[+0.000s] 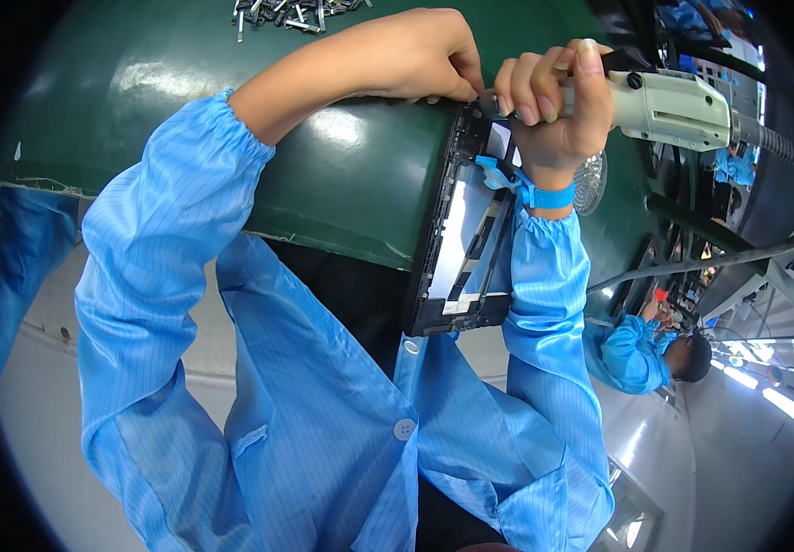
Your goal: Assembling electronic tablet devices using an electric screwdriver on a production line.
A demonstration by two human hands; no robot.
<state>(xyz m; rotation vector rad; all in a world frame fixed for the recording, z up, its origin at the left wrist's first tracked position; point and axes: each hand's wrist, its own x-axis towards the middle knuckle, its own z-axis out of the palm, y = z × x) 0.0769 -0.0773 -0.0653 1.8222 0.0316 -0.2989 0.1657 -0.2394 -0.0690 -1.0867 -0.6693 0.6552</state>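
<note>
A thin tablet-like panel (456,230), with a black frame and a shiny silver inside, projects over the front edge of the green table toward my body. My left hand (415,57) bends over the panel's far end, its thumb and fingertips pressed together there; what they pinch is hidden. My right hand (558,101) closes round a pale beige hot-air gun (677,109) with a dark front part and a grey ribbed hose. The gun's front end lies close to my left fingertips. A blue wrist strap (548,197) circles my right wrist, above the panel.
The green tabletop (176,138) has a worn front edge. Several small black-and-silver parts (291,13) lie heaped at its far side. A round clear lens-like disc (590,184) sits beside my right wrist. A grey cable (691,267) crosses at right; a person in blue (640,354) sits beyond.
</note>
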